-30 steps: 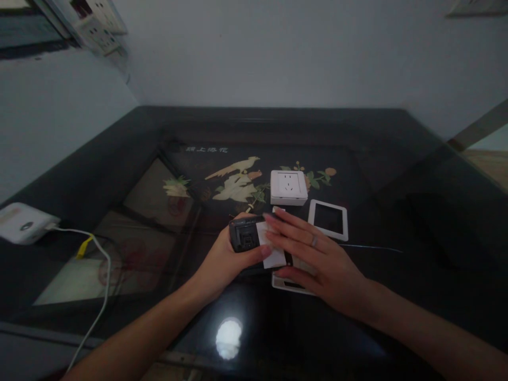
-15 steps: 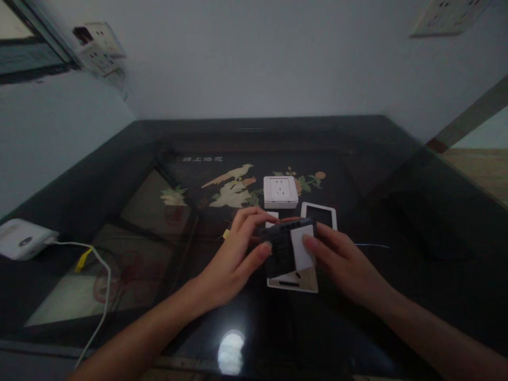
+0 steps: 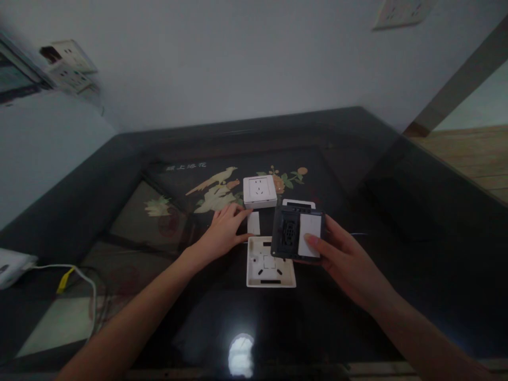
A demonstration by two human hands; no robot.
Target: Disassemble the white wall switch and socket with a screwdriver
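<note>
My right hand point(image 3: 337, 248) holds a black switch module point(image 3: 289, 233), its thumb pressing on the white rocker cap point(image 3: 310, 235) that covers the module's right half. The left half shows bare black mechanism. On the table, my left hand point(image 3: 226, 227) has its thumb and fingertips at the near and far edges of a loose white rocker cap point(image 3: 254, 225), gripping it. Below the module lies a white open back box point(image 3: 271, 283), partly covered by it. Behind the module, a white frame point(image 3: 299, 203) is mostly hidden.
A white wall socket point(image 3: 260, 191) on its box stands behind the loose cap. A white device point(image 3: 16, 267) with a cable point(image 3: 94, 296) and yellow tag lies at left. The dark glossy table point(image 3: 190, 323) meets the wall at the back.
My left hand has left the module and moved left and down to the loose rocker cap. My right hand keeps the module alone, tilted differently. The camera view has shifted, uncovering the back box.
</note>
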